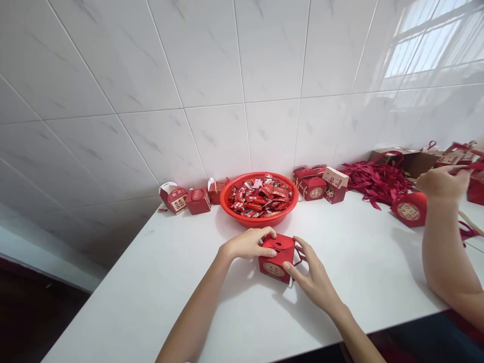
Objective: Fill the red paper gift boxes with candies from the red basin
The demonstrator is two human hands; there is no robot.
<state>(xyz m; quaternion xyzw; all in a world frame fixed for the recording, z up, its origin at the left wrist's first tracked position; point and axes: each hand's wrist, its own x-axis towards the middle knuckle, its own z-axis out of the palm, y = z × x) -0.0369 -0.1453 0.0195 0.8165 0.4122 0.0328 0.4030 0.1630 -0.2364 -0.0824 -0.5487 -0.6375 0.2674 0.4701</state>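
Note:
A small red gift box [274, 269] with a round gold emblem stands on the white table in front of me. Its top flaps are folded over, and a small slot shows in them. My left hand [247, 244] holds it at the left, thumb and forefinger on its top. On the right side my right hand [312, 277] grips it, thumb at the front edge and fingers behind. A dark red ribbon [298, 259] shows beside the box under my right fingers. Just behind stands a red plastic basket [260, 222] heaped with red-wrapped candies [260, 196].
Several gift boxes [198, 201] line the tiled wall left of the basket, and more boxes [315, 187] stand right of it. Farther right lie a ribbon pile [378, 181], a cardboard box [416, 162] and a red box [408, 209] near a co-worker's arm [446, 242]. The table's left edge is near.

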